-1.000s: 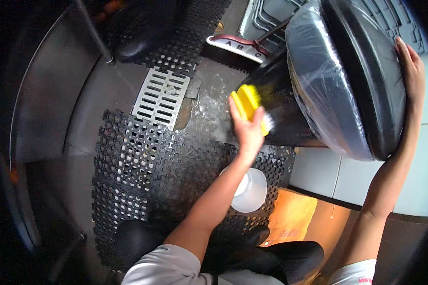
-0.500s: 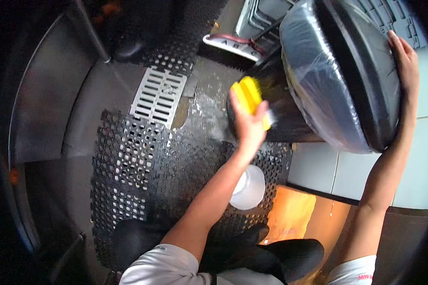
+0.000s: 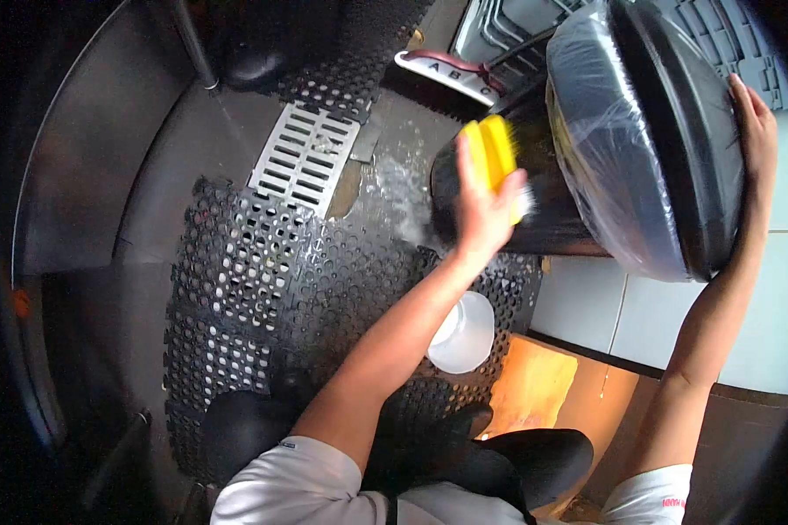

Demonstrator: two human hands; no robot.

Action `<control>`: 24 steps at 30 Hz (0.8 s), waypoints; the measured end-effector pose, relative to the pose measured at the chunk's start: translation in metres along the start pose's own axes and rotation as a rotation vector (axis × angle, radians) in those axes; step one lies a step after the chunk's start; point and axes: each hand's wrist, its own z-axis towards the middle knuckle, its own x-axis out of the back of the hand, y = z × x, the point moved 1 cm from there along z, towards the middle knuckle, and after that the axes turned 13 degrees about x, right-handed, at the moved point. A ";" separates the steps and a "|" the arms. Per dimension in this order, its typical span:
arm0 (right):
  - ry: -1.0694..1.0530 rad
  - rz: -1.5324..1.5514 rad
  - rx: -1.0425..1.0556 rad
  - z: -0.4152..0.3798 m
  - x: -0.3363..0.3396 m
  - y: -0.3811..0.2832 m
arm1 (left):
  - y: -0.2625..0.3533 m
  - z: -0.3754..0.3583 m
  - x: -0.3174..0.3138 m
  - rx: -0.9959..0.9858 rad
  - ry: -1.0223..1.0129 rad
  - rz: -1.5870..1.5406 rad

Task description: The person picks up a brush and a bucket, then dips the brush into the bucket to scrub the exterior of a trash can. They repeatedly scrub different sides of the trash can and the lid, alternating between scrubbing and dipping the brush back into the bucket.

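In my left hand is a yellow scrub brush with white bristles, blurred by motion. It is against the lower side of a black trash bin that leans over. Clear plastic liner bulges around the bin's upper part, below a black lid. My right hand reaches around the far side of the lid, fingers stretched along its edge and holding the bin tilted. Below my left forearm a translucent plastic tub rests on the mat.
Perforated black rubber mats cover much of the wet floor. A white drain grate lies between them. A squeegee-like tool lettered A B C and grey racks stand behind the bin. Pale tiles line the right wall.
The brush and my left hand have shifted slightly right and up along the bin. My right hand keeps its place on the lid. The view has turned a little.
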 end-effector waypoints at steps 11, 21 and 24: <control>0.036 0.010 -0.023 0.000 -0.009 -0.021 | -0.044 0.028 0.055 0.308 0.102 0.269; 0.053 -0.017 -0.010 -0.001 -0.009 -0.028 | -0.005 0.024 0.008 -0.044 -0.034 0.085; 0.068 -0.048 -0.070 -0.002 -0.009 -0.034 | -0.078 0.030 0.059 0.280 0.071 0.291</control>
